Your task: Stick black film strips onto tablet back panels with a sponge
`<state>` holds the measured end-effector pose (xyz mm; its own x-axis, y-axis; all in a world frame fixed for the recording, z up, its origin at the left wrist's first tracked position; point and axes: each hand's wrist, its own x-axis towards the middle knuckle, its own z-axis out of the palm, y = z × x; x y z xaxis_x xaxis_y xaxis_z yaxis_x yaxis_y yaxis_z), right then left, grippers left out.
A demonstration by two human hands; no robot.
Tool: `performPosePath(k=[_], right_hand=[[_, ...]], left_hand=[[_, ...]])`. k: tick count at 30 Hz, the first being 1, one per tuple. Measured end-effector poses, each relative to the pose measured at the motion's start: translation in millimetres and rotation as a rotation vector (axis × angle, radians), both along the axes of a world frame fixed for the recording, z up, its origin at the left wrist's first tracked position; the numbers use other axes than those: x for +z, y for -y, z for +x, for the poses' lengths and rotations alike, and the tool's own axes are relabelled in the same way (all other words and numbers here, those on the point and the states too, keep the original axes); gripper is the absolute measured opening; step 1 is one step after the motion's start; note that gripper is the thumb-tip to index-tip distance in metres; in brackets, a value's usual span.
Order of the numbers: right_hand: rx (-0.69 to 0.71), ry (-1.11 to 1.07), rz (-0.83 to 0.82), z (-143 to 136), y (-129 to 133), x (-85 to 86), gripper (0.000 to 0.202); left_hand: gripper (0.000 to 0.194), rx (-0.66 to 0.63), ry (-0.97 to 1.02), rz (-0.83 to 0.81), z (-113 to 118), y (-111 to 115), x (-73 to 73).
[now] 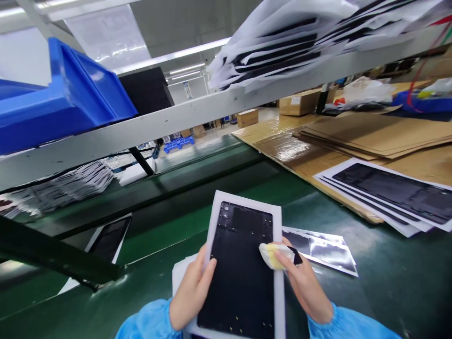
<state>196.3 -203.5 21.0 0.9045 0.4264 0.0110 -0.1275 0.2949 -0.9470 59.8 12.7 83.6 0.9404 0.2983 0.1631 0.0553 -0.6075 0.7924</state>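
Observation:
A black rectangular panel (243,263), like a tablet's back housing with small gold-coloured dots, lies on a white foam sheet (280,292). My left hand (192,285) grips the left edge of the sheet and panel, its thumb on the black surface. Pinched in my right hand (305,282) is a crumpled white and yellowish cloth (273,255), which overlaps the panel's right edge. A small black piece (295,256) shows by the right fingers; I cannot tell what it is. Behind that hand lie shiny film sheets (328,249).
To the right, several similar panels (391,193) are stacked with white sheets, beside cardboard sheets (374,134). A metal shelf rail (183,115) crosses above, carrying a blue bin (67,94) and wrapped panels (282,47). At left a dark green post (60,254) slants over another panel (109,238).

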Motion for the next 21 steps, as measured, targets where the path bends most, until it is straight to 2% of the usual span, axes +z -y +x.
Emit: performPosePath(k=[3, 6, 9, 11, 14, 18, 21], right_hand=[[-0.125, 0.076, -0.014, 9, 2, -4.2, 0.049], [-0.264, 0.304, -0.116, 11, -3, -14.3, 0.039], [-0.217, 0.418, -0.162, 7, -12, -28.8, 0.041], [-0.123, 0.408, -0.178, 2, -17, -37.6, 0.042], [-0.025, 0.377, -0.194, 0, -21, -45.5, 0.041], [0.019, 0.391, -0.208, 4, -21, -49.0, 0.03], [0.073, 0.445, -0.228, 7, -21, -53.2, 0.018]], left_hand=[[0.045, -0.046, 0.093, 0.186, 16, -22, 25.7], [0.047, -0.046, 0.16, 0.31, 50, -37, 51.6], [0.046, -0.059, 0.274, 0.293, 109, -39, 67.4], [0.04, -0.05, 0.382, 0.162, 159, -32, 67.9], [0.025, 0.149, 0.373, -0.239, 237, -13, 52.0], [0.02, 0.298, 0.301, -0.368, 322, 18, 10.7], [0.024, 0.401, 0.206, -0.391, 363, 37, -21.5]])
